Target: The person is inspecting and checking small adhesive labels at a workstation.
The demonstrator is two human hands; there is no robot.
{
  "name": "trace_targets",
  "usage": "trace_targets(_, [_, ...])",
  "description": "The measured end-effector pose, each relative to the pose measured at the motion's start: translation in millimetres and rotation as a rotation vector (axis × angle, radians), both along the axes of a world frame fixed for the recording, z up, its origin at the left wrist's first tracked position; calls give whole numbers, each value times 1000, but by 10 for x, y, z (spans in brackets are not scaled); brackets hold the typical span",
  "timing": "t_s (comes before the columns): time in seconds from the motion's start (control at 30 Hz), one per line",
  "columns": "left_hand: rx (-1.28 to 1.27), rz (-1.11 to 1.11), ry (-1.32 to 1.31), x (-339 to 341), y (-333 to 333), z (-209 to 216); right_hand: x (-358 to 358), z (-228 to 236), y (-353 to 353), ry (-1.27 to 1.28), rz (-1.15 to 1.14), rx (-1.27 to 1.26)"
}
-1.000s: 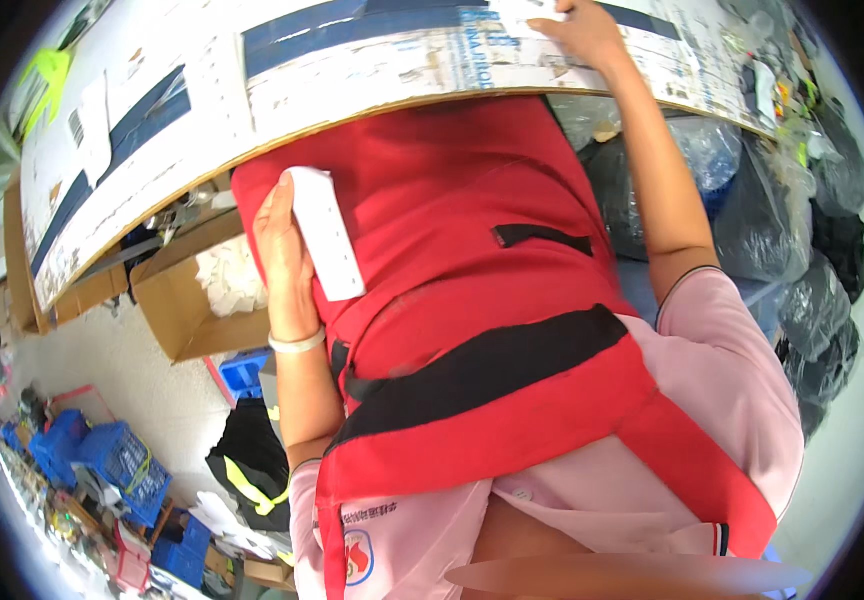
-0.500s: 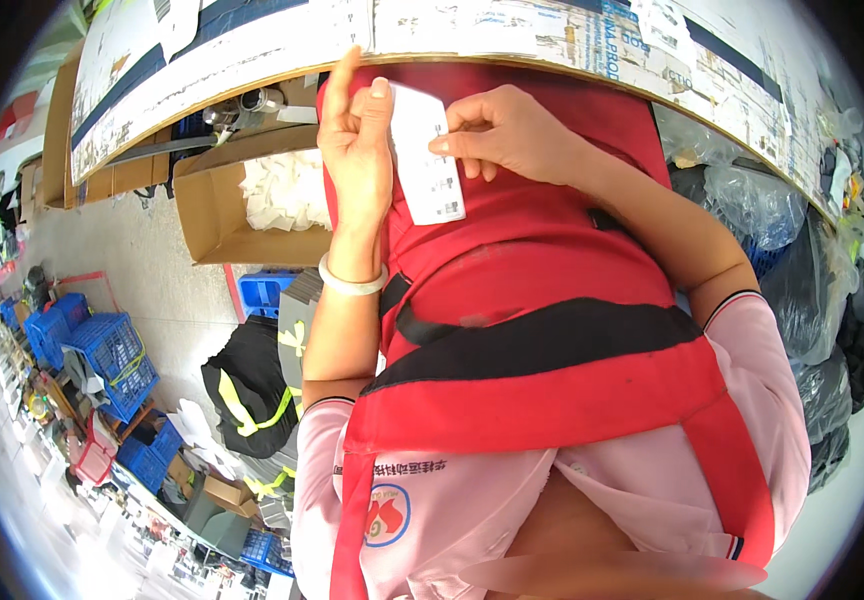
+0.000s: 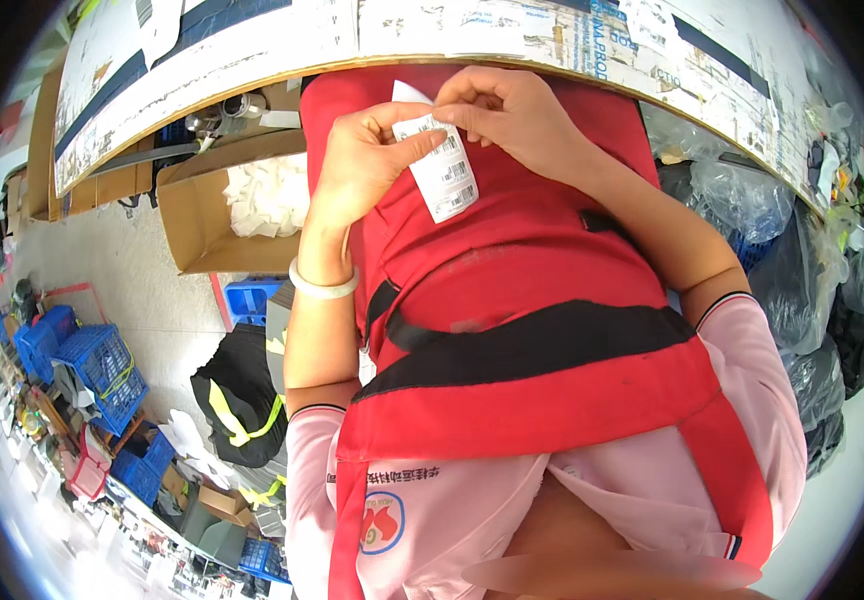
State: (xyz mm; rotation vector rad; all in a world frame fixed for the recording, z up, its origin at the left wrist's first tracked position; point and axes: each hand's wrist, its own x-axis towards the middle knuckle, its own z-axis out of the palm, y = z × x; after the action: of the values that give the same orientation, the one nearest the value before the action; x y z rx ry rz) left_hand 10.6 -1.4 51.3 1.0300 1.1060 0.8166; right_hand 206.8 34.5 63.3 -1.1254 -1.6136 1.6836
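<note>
A white strip of printed barcode labels (image 3: 444, 180) hangs above my red apron, its lower end free. My left hand (image 3: 367, 160) grips the strip's left side near the top, thumb across its printed face. At the strip's upper right edge, my right hand (image 3: 507, 115) has thumb and forefinger pinched together; what lies between these fingertips is too small to make out. A blank white corner of the strip sticks up between the two hands.
A worn white tabletop (image 3: 422, 30) with a wooden edge curves just beyond my hands. Below it at left, an open cardboard box (image 3: 192, 220) holds crumpled pale scraps (image 3: 267, 195). Clear plastic bags (image 3: 802, 280) pile up at right. Blue crates (image 3: 102, 370) stand on the floor at far left.
My left hand, whose forefinger was raised, has closed on the label strip. The strip's printed face has turned more into view. My right hand has moved up to its top edge.
</note>
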Motion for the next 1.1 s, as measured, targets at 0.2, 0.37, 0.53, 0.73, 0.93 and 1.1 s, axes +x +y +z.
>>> trace_targets(0.2, [-1, 13, 47, 96, 16, -15, 61, -55, 39, -177, 62, 234])
trace_targets(0.37, [-119, 80, -233, 3, 68, -349, 176, -2, 245, -211, -83, 517])
trace_targets(0.53, [-200, 209, -214, 1, 48, -535, 495, 70, 706, -248, -189, 72])
trace_targets(0.73, [-166, 117, -136, -44, 50, -622, 502, 70, 797, -177, -117, -61])
trace_targets(0.93, [-166, 178, -148, 21, 46, -626, 472, -10, 836, -225, -129, -119])
trace_targets(1.1, [-165, 136, -147, -35, 48, -629, 433, 29, 836, -241, -133, -101])
